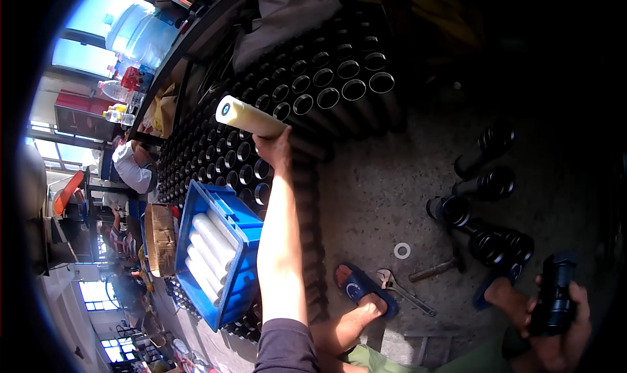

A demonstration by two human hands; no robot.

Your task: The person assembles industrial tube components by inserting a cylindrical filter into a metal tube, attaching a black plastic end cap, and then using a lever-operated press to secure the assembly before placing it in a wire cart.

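Blue crate of white rollers at left, resting on stacked black tubes. Left hand clenched around cream roller, held over tube openings. Bare concrete floor open mid-frame; wrench, washer there. Right hand gripping black tube at right edge.

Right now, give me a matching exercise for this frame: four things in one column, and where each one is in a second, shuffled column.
Things:
1. cream roller
2. black cylinder
3. wrench
4. blue crate

Places:
A. on the concrete floor beside the sandalled foot
B. in the left hand, over the stacked black tubes
C. resting on the tubes, holding more rollers
D. in the right hand

Pairs: 1-B, 2-D, 3-A, 4-C
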